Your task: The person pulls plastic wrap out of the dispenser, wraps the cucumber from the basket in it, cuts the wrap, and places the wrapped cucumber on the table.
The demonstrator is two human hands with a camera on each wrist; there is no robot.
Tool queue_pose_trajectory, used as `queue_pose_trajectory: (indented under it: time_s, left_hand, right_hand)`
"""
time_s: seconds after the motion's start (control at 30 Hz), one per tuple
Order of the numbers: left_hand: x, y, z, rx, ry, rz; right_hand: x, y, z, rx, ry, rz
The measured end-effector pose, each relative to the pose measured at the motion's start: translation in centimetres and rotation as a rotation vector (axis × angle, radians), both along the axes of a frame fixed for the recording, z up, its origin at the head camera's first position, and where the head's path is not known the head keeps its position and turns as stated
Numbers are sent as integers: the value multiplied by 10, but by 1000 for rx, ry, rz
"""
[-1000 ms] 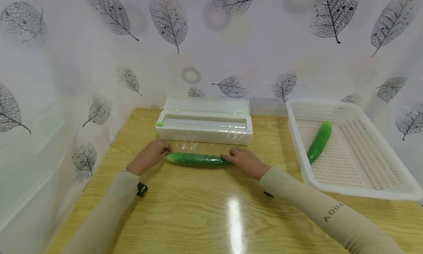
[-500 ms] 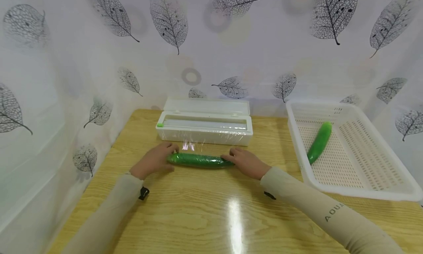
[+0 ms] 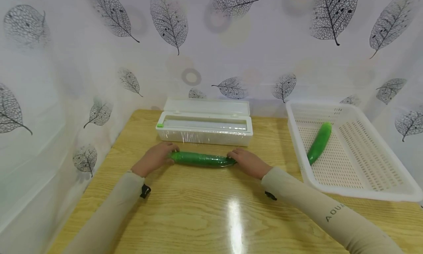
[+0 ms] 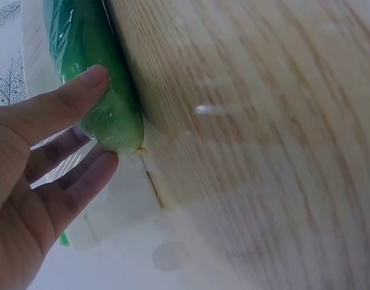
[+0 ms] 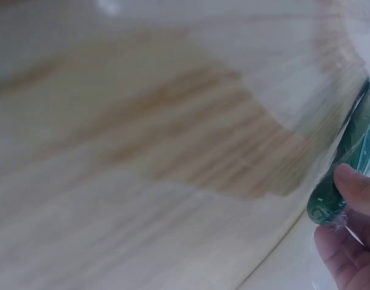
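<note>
A long green cucumber (image 3: 201, 160) wrapped in clear cling film lies crosswise on the wooden table, in front of the cling film box (image 3: 206, 136). My left hand (image 3: 156, 157) holds its left end; in the left wrist view the thumb (image 4: 91, 77) lies on the filmed skin and the fingers are behind the tip. At the other end, my right hand (image 3: 248, 161) pinches the darker tip. Bunched film shows at that tip of the cucumber (image 5: 324, 205) in the right wrist view, between thumb and fingers. The box's lid (image 3: 206, 106) stands raised, with a film roll (image 3: 205, 124) inside.
A white plastic basket (image 3: 363, 192) stands on the right side of the table (image 3: 185, 217), with a second cucumber (image 3: 320, 143) lying in it. A small green slider (image 3: 160, 125) sits at the box's left end. A leaf-patterned curtain (image 3: 264, 55) hangs behind and on the left.
My left hand has shifted slightly right and closer round the cucumber's left end. The cucumber and my right hand have moved a little right. The film stretched between box and cucumber no longer shows.
</note>
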State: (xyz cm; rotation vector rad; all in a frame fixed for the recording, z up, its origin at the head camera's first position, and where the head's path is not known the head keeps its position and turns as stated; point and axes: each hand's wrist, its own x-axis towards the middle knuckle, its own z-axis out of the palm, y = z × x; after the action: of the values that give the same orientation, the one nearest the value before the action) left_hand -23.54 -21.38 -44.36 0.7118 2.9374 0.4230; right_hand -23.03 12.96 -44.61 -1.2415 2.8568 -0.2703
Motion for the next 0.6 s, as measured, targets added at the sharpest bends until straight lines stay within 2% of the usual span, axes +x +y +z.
queue_pose_trajectory:
  time_s: [0.1, 0.4, 0.6]
  left_hand:
    - [-1, -1, 1, 7, -8, 2]
    - [-1, 0, 4, -16, -5, -20]
    - [-1, 0, 2, -3, -10, 4]
  right_hand:
    - [-1, 1, -1, -3, -4, 1]
    - [-1, 1, -2, -5, 71, 31]
    - [-2, -2, -3, 12, 101, 32]
